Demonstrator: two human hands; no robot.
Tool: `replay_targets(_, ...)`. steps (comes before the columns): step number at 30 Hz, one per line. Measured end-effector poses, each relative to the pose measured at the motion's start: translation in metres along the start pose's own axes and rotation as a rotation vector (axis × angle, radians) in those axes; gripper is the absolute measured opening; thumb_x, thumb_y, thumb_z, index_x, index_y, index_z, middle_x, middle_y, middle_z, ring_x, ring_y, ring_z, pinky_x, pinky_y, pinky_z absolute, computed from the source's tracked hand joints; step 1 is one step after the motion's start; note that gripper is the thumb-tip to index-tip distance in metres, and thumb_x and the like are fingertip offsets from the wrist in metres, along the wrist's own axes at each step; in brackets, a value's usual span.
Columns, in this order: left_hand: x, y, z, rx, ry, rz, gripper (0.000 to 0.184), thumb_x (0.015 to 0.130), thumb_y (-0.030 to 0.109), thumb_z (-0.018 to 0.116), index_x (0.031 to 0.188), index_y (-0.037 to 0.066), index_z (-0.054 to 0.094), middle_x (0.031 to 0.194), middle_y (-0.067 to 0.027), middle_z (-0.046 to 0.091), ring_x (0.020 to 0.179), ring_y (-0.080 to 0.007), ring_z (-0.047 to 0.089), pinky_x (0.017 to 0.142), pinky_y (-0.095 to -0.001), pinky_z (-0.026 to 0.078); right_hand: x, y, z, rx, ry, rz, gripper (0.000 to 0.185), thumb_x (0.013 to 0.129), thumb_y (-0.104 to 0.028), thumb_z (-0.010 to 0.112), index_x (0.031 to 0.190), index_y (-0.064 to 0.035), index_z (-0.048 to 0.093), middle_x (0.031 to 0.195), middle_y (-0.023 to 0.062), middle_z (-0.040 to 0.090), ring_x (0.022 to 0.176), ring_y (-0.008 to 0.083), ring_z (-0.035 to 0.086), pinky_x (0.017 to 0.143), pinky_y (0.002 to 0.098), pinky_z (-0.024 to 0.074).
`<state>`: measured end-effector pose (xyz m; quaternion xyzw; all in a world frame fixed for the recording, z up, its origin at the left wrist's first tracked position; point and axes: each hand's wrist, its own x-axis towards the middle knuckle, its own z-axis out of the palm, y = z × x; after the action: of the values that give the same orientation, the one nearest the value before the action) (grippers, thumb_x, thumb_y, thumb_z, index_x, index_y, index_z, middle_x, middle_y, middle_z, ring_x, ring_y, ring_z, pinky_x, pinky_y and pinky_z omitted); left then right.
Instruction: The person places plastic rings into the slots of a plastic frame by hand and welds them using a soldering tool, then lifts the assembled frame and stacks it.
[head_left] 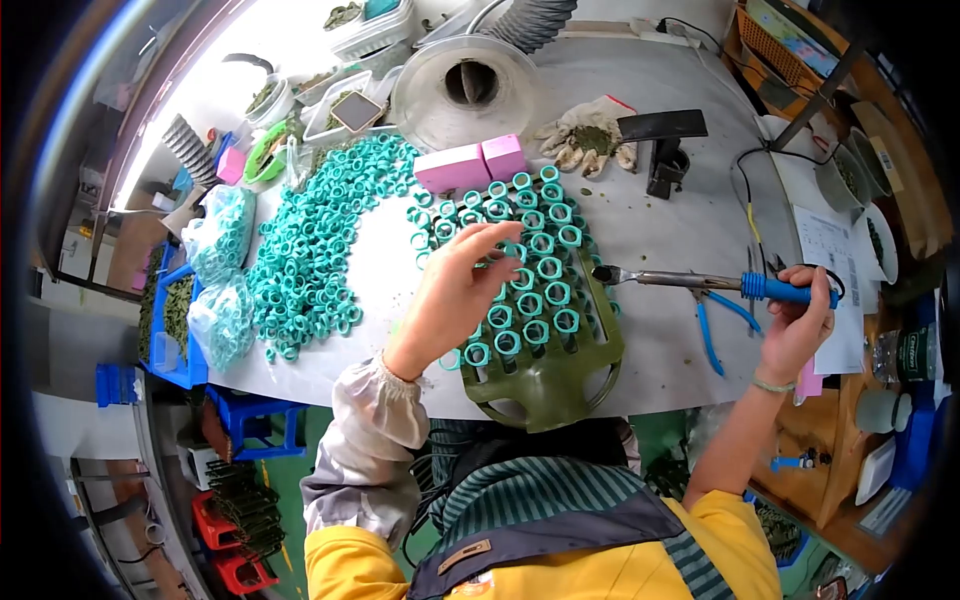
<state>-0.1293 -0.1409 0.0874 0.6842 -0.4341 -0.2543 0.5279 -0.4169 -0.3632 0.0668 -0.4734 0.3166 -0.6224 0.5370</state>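
My right hand is wrapped round the blue handle of a soldering iron. The iron points left, its broad dark tip close to the right edge of an olive-green slotted plastic panel. Rows of teal hexagonal plastic nuts stand on the panel. Over the left of these rows is my left hand, fingers bent and drawn together near one nut. Whether a nut is between the fingertips cannot be made out. The hand hides part of the rows beneath it.
A large pile of loose teal nuts lies left, beside filled plastic bags. Behind the panel are pink blocks, a fume hood and a stained glove. Blue-handled pliers and a black stand lie right.
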Motion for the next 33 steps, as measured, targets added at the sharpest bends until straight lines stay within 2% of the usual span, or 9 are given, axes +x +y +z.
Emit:
replay_targets(2,0.004,-0.001,0.01,0.152,-0.065,0.046,0.027,0.089,0.002,0.064,0.116,0.002,0.064,0.106,-0.0098,0.062,0.088,-0.0202,0.067,0.072,-0.029,0.054,0.0,0.002,-0.001,0.033,-0.018,-0.002,0.031,0.095,-0.024,0.06,0.074,-0.0019,0.063,0.078,0.0115,0.066,0.048,0.0096,0.049,0.046,0.0196,0.0401)
replay_targets(3,0.006,0.008,0.013,0.226,-0.116,-0.045,0.03,0.089,0.002,0.066,0.119,0.005,0.065,0.116,-0.0048,0.058,0.094,-0.0125,0.061,0.083,-0.0247,0.053,0.0,0.003,-0.001,0.04,-0.026,-0.004,0.031,0.095,-0.024,0.059,0.074,-0.0019,0.064,0.078,0.0115,0.066,0.048,0.0096,0.05,0.046,0.0195,0.0401)
replay_targets(6,0.009,-0.008,0.025,0.255,-0.066,0.058,0.027,0.089,0.004,0.068,0.116,0.006,0.067,0.115,-0.006,0.061,0.092,-0.0134,0.063,0.075,-0.0263,0.054,-0.002,0.002,0.0,0.05,-0.039,-0.011,0.03,0.095,-0.023,0.059,0.074,-0.002,0.064,0.078,0.0111,0.066,0.051,0.01,0.053,0.044,0.0192,0.0405)
replay_targets(9,0.013,-0.007,0.037,0.278,-0.11,0.05,0.029,0.087,0.005,0.069,0.115,0.007,0.068,0.117,-0.0071,0.061,0.096,-0.0182,0.063,0.08,-0.0307,0.053,-0.001,0.009,-0.005,0.05,-0.049,0.006,0.029,0.095,-0.022,0.059,0.075,-0.0026,0.064,0.078,0.0103,0.067,0.059,0.0119,0.059,0.045,0.02,0.042)
replay_targets(10,0.016,-0.016,0.041,0.572,-0.049,0.334,0.03,0.084,0.006,0.07,0.114,0.008,0.068,0.115,-0.0084,0.064,0.102,-0.0246,0.06,0.087,-0.0352,0.05,-0.001,0.011,-0.005,0.047,-0.043,0.003,0.028,0.095,-0.022,0.059,0.075,-0.0026,0.064,0.078,0.0103,0.067,0.061,0.0125,0.06,0.045,0.0202,0.0422)
replay_targets(20,0.028,-0.038,0.072,0.51,-0.049,0.344,0.028,0.08,0.005,0.071,0.108,0.005,0.069,0.11,-0.0091,0.068,0.104,-0.0286,0.059,0.091,-0.0376,0.048,-0.008,0.031,0.013,0.101,-0.061,0.016,0.027,0.095,-0.021,0.059,0.077,-0.0011,0.064,0.078,0.0101,0.067,0.071,0.0181,0.066,0.046,0.0232,0.0434)
replay_targets(28,0.029,-0.042,0.066,0.516,-0.07,0.424,0.03,0.08,0.007,0.072,0.11,0.004,0.068,0.11,-0.012,0.067,0.101,-0.0315,0.06,0.089,-0.0394,0.049,0.007,0.014,-0.013,-0.067,0.092,0.049,0.033,0.097,-0.028,0.055,0.074,-0.0048,0.06,0.078,0.0067,0.064,0.058,0.0089,0.053,0.045,0.0193,0.0348)
replay_targets(30,0.027,-0.039,0.056,0.39,0.026,0.463,0.03,0.083,0.009,0.072,0.112,0.004,0.066,0.11,-0.0118,0.065,0.1,-0.0304,0.061,0.086,-0.0374,0.051,0.008,0.009,-0.015,-0.013,0.062,0.051,0.032,0.097,-0.028,0.055,0.074,-0.0067,0.059,0.079,0.0056,0.063,0.057,0.0074,0.051,0.044,0.0194,0.0327)
replay_targets(33,0.02,-0.052,-0.013,0.242,0.186,0.165,0.016,0.091,0.008,0.064,0.107,0.005,0.066,0.099,-0.0085,0.066,0.087,-0.0164,0.064,0.078,-0.0286,0.052,0.006,0.004,-0.013,-0.023,0.067,0.033,0.031,0.096,-0.029,0.054,0.072,-0.0089,0.057,0.077,0.0045,0.062,0.055,0.0076,0.048,0.044,0.0191,0.0291)
